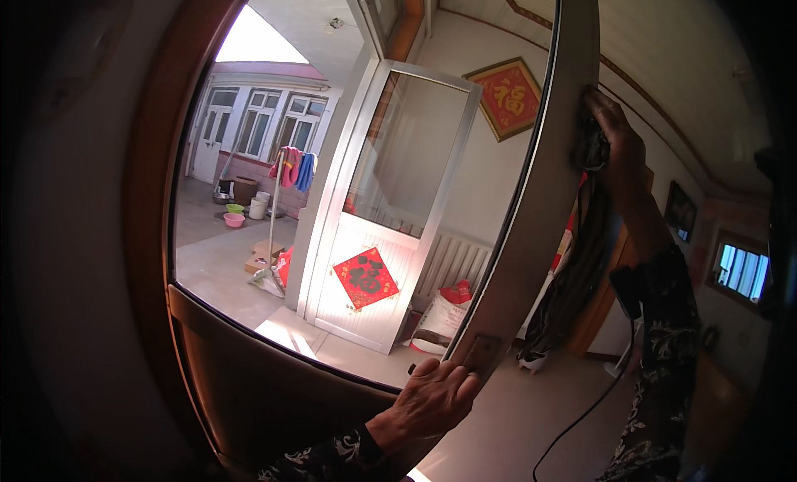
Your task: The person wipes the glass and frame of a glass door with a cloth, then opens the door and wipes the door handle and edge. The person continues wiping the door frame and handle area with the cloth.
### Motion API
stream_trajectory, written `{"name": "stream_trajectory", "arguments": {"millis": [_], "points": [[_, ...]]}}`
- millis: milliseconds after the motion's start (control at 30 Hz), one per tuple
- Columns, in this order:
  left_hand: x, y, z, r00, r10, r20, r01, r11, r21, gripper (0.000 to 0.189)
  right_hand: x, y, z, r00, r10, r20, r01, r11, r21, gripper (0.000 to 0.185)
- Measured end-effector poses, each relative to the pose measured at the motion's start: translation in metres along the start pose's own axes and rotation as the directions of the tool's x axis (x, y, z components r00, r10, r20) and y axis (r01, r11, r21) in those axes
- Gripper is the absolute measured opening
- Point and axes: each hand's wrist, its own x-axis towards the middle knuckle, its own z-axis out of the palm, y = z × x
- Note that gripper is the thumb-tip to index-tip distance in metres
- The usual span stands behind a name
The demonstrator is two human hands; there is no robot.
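Note:
A glazed door (548, 170) with a dark frame stands tilted across the view before me. My left hand (433, 398) is closed around the door handle (412, 369), whose dark tip shows past my fingers. Just above that hand sits the handle's plate (482, 352). Higher up on the right, my right hand (616, 133) holds a bunched dark cloth (591, 146) against the outer edge of the door frame. The cloth's loose length hangs beneath the hand. Through the clear glass pane (280, 245) a courtyard and a second door are visible.
Beyond the glass stands a white door (361, 276) bearing a red paper decoration (366, 278). A white sack (442, 323) rests by a radiator (461, 264). Outside are a clothes rack (274, 214) and plastic basins (234, 220). A black cable (585, 413) hangs beside my right sleeve.

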Motion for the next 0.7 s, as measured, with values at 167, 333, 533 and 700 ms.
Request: {"name": "stream_trajectory", "arguments": {"millis": [167,333,533,700], "points": [[0.002,0.001,0.000,1.000,-0.001,0.016,0.001,1.000,0.015,0.016,0.040,0.030,0.001,0.999,0.037,-0.004,-0.037,0.999,-0.008,0.066],[0.003,0.002,-0.003,1.000,-0.002,0.023,0.002,1.000,0.010,0.018,0.090,0.064,0.017,0.996,0.089,-0.031,-0.090,0.996,-0.018,0.055],[0.002,0.000,-0.002,1.000,0.002,0.014,-0.003,1.000,0.020,0.020,0.033,0.013,0.020,0.996,0.042,-0.075,-0.044,0.999,-0.024,0.058],[0.002,0.000,0.001,1.000,-0.001,0.001,0.001,1.000,0.019,0.020,-0.049,-0.054,0.004,0.995,-0.020,0.093,0.028,0.995,-0.091,0.062]]}}
